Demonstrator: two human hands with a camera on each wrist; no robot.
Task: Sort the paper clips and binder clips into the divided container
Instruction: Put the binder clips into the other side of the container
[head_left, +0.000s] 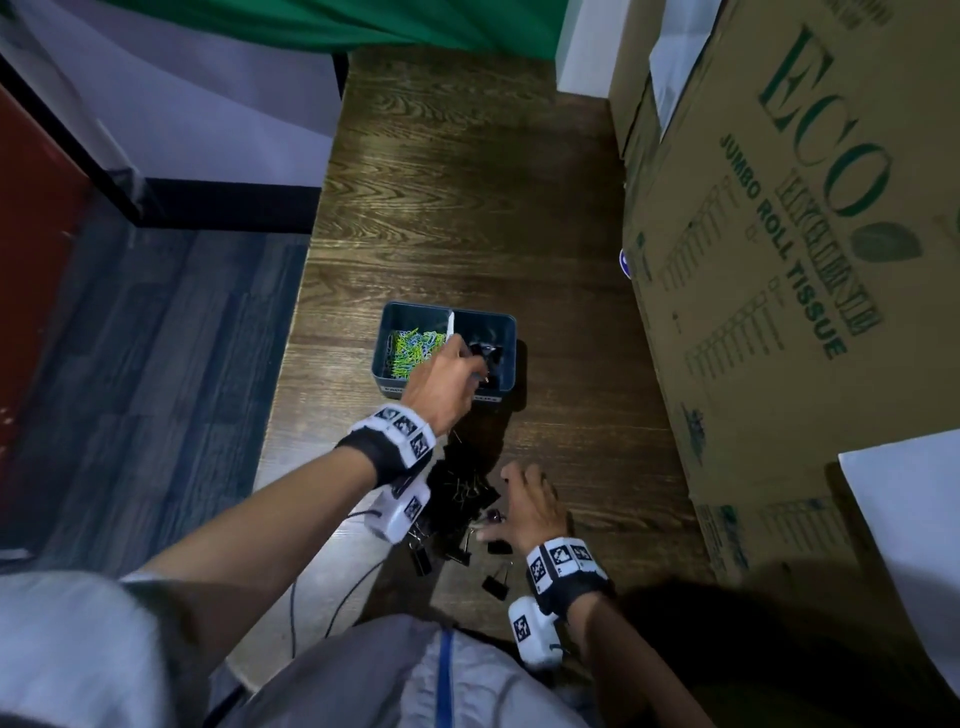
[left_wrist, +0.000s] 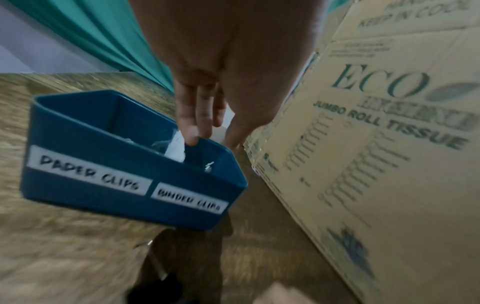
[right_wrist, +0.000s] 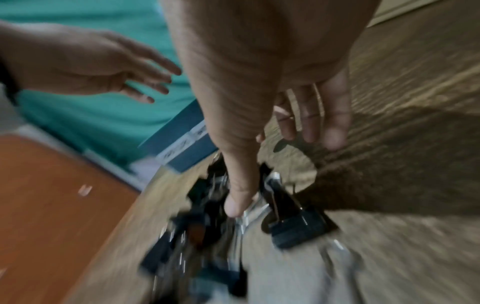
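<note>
A blue divided container (head_left: 385, 332) stands on the wooden table, labelled "PAPER CLIPS" and "BINDER CLIPS" on its front wall (left_wrist: 124, 176). Coloured paper clips (head_left: 413, 348) fill its left half; black binder clips (head_left: 492, 356) lie in the right half. My left hand (head_left: 457, 374) hovers over the container near the divider, fingers straight and spread (left_wrist: 205, 127), holding nothing that I can see. A pile of black binder clips (head_left: 457, 493) lies nearer to me. My right hand (head_left: 511, 512) is over the pile's right side, fingers loose, thumb touching a clip's silver handle (right_wrist: 249, 214).
A large cardboard box (head_left: 779, 260) printed "ECO JUMBO ROLL TISSUE" walls off the table's right side. Loose binder clips (head_left: 498, 579) lie near the front edge. The table's left edge (head_left: 306, 291) drops to the floor. A thin cable (head_left: 311, 597) hangs by my left arm.
</note>
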